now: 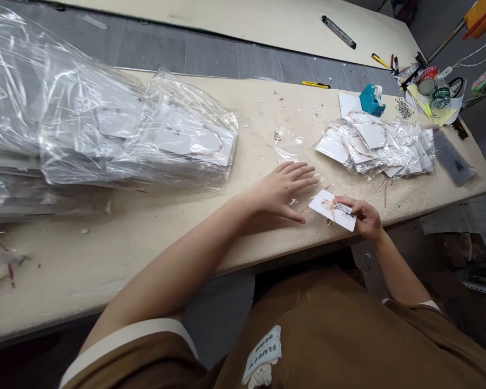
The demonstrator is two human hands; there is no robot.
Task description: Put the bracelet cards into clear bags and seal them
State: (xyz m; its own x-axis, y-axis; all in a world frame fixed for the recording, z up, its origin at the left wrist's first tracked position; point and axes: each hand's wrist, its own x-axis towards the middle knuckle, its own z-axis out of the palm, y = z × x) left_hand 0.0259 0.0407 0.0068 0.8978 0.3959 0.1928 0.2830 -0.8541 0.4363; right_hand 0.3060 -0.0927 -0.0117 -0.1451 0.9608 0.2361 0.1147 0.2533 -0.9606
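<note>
My right hand (366,217) pinches the right end of a white jewelry card (323,204), held just over the table's front edge. Gold-coloured jewelry is on the card, with a small printed label near my fingers. My left hand (289,186) is open, its fingers spread low over the tabletop. A clear plastic bag (288,147) lies partly beneath that hand and beyond it. Further back on the right is a pile of bagged white cards (372,146) with chains in them.
Large clear plastic bags (137,129) holding white cards cover the left of the table (178,237). Toward the back right are a teal tape dispenser (372,100), a yellow cutter (316,85), a black marker (339,32) and a plastic bottle (441,100).
</note>
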